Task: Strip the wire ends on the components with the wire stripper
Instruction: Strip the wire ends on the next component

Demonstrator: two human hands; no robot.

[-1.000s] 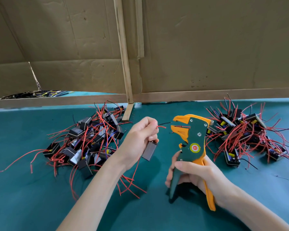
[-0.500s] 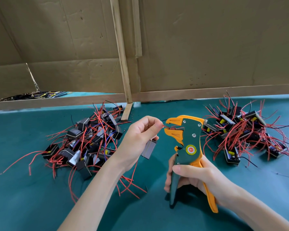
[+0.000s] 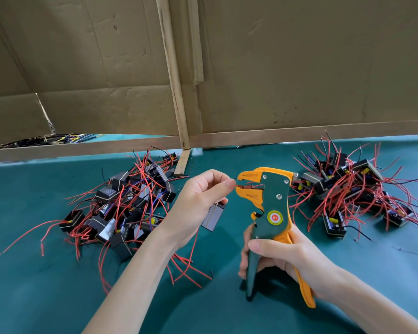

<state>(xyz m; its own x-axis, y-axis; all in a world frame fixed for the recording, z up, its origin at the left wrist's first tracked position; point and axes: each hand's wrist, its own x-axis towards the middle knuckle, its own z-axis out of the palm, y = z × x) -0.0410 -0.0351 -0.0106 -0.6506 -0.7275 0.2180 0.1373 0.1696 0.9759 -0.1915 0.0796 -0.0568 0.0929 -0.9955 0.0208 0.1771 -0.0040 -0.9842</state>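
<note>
A big brown cardboard wall [image 3: 299,68] stands at the back, with a thin wooden strip [image 3: 176,92] running down it. Below it lies a wide blue-green table cover [image 3: 46,297]. On the left side of the cover sits a messy pile of small black box parts with long red wires [image 3: 130,208]. On the right side, well apart from it, sits another pile of black box parts with red wires [image 3: 348,189]. Two bare arms reach in from the bottom, and the hands meet between the two piles. The right hand [image 3: 287,256] holds a green and orange wire stripper [image 3: 273,203] upright above the cover. Its fingers and thumb are curled tight round the two handles, which spread apart at the bottom. The orange mouth of the tool points left, and its jaws are a little apart. The left hand [image 3: 198,203] is just beside that mouth. Its thumb and first finger are pressed together on a thin wire end [image 3: 234,180], which reaches into the mouth of the tool. The other fingers are curled in. A small grey and black box part [image 3: 212,216] sits just under those curled fingers, tilted; I cannot tell if they hold it or if it hangs by its wire. Far back on the left, some dark and yellow wires [image 3: 46,139] peek out under the cardboard.
</note>
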